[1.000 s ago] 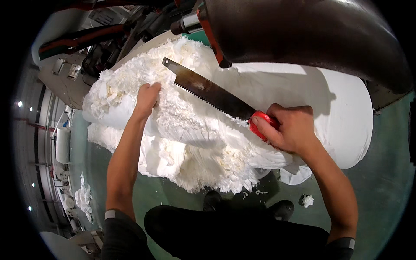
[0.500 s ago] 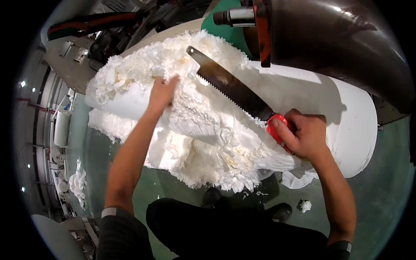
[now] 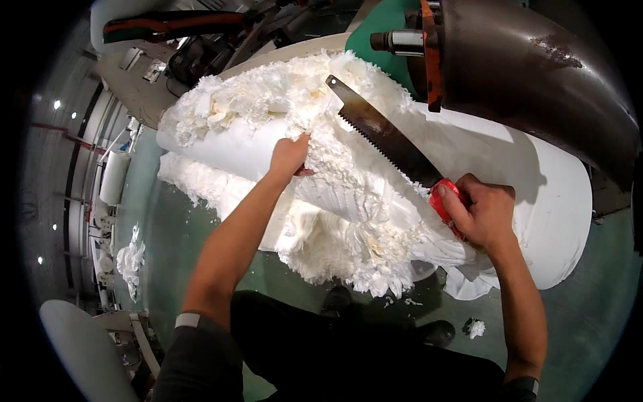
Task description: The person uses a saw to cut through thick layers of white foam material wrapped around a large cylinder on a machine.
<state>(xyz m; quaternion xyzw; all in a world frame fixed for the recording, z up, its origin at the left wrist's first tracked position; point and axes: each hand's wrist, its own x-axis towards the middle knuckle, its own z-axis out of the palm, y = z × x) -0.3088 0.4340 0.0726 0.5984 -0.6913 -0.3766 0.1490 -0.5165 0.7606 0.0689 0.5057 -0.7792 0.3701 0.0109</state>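
Observation:
My right hand (image 3: 483,208) is closed round the red handle (image 3: 443,201) of a handsaw. Its dark, stained blade (image 3: 385,137) slants up and left, teeth facing down-left, over a large white roll (image 3: 549,194) of thin, paper-like sheet. The roll is cut open lengthwise, with ragged, fluffy layers (image 3: 335,157) spread along the cut. My left hand (image 3: 289,159) is closed on the torn edge of these layers, left of the blade; its fingertips are partly hidden in the material.
A dark brown cylinder (image 3: 536,60) with an orange flange and metal shaft overhangs the roll at the upper right. Machine parts (image 3: 181,27) stand at the upper left. White scraps (image 3: 476,328) lie on the green floor (image 3: 181,248), near my shoes (image 3: 435,333).
The view has shifted, so the scene sits farther right. My left hand has moved slightly nearer to me along the torn layers. The saw stays almost in place over the roll.

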